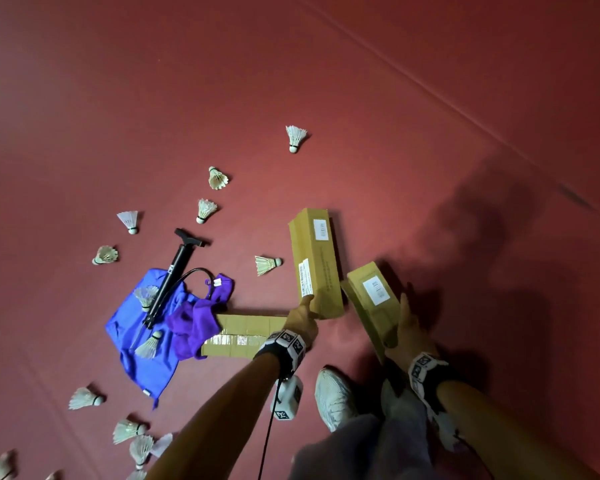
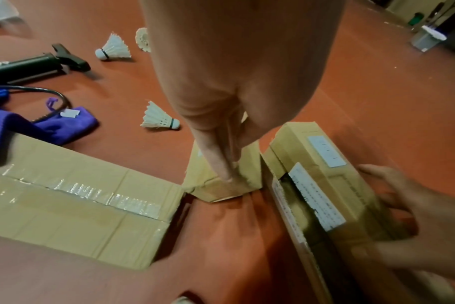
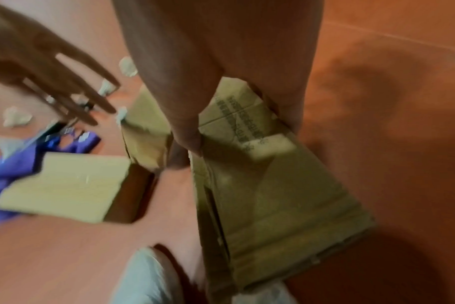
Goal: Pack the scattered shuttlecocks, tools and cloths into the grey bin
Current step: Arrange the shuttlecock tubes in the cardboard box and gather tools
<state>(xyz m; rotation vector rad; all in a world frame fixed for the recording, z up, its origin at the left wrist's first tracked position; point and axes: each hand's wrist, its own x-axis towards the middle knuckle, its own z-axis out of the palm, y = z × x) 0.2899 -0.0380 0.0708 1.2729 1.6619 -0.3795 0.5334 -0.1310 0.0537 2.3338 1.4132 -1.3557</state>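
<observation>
Several white shuttlecocks [image 1: 296,138] lie scattered over the red floor. A black hand pump [image 1: 177,271] lies across a blue cloth [image 1: 136,341], with a purple cloth [image 1: 194,323] bunched beside it. My left hand [image 1: 303,315] is open, and its straight fingers [image 2: 221,164] touch the near end of a long cardboard box [image 1: 317,268]. My right hand [image 1: 409,330] grips a second labelled cardboard box [image 1: 371,299] by its sides and holds it tilted just right of the long one. No grey bin shows in the head view.
A flat taped cardboard box [image 1: 243,336] lies left of my left wrist, against the purple cloth. My white shoe [image 1: 333,393] stands just behind the boxes. A small grey-white container [image 2: 426,40] stands far off at the floor's edge.
</observation>
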